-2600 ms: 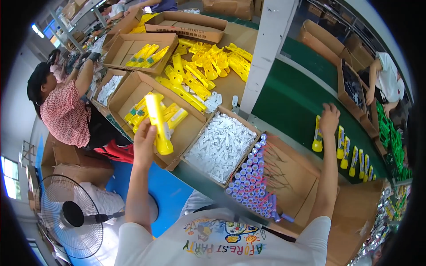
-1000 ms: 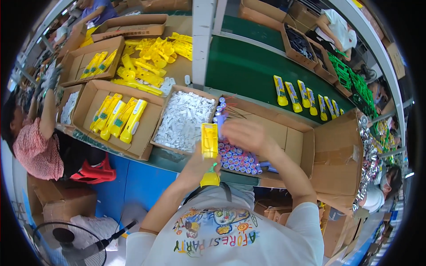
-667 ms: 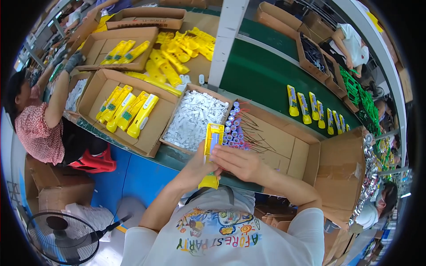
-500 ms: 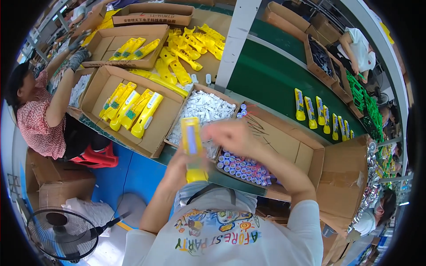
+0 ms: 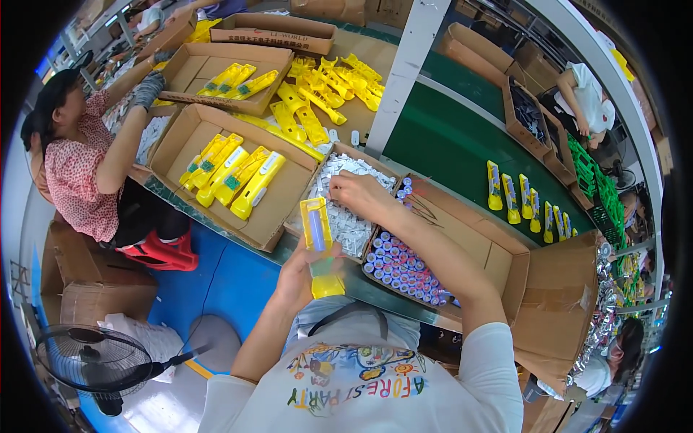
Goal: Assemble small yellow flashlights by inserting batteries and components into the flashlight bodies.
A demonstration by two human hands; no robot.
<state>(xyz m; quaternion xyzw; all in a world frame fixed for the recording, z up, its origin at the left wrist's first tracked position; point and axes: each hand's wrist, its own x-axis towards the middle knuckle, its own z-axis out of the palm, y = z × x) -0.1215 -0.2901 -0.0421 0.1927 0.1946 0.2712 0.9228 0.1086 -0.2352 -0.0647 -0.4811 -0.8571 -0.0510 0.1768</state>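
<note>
My left hand (image 5: 293, 280) is closed around a yellow plastic housing shaped like a flashlight shell (image 5: 328, 287). Its hollow side faces up, and a purple cylindrical battery (image 5: 316, 229) lies in its far half. A green patch in the lower half is blurred. Just beyond the shell's far end, my right hand (image 5: 359, 195) hovers over a carton of small white plastic parts (image 5: 351, 234), fingertips pinched together. What they pinch is too small to make out. Right of that carton, many purple batteries with red wires (image 5: 401, 268) stand close together.
An open carton (image 5: 278, 225) with several yellow housings is on the left; loose yellow shells (image 5: 321, 90) lie behind. A green conveyor (image 5: 447, 137) carries yellow units at right. A co-worker in a patterned top (image 5: 83, 180) sits left, above a standing fan (image 5: 94, 364).
My right hand has moved from beside the housing to farther over the white parts. My left hand still holds the housing. The whole view has shifted slightly.
</note>
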